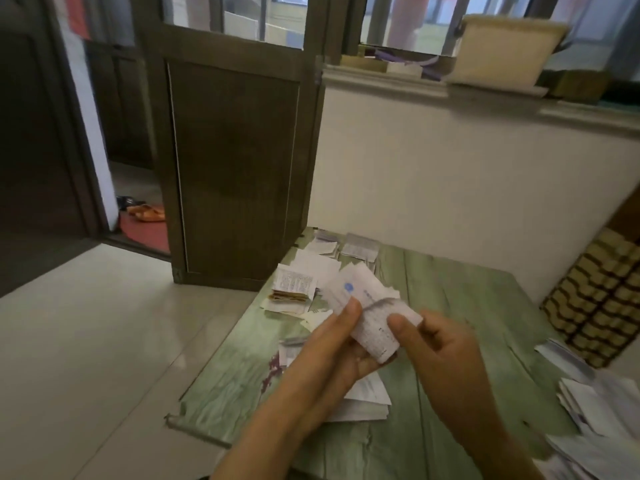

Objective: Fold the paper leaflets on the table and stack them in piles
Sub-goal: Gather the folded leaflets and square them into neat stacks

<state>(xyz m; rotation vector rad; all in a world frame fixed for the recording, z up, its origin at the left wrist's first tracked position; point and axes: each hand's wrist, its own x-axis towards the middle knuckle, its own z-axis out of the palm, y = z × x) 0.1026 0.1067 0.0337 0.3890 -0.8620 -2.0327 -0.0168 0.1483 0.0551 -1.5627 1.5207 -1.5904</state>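
Left hand (330,351) and right hand (443,344) pinch a leaflet (367,303) over the green table (467,299); wooden door (235,168) beyond.

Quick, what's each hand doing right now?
Left hand: holding the leaflet.
Right hand: pinching the same leaflet.

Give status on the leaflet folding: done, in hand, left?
Done: a folded stack sits near the left edge of the green table, with small piles at the far edge. In hand: left hand and right hand both pinch one printed leaflet, bent mid-fold. Left: a loose heap of leaflets at the right edge, plus a flat pile below the left hand. Looks partway.
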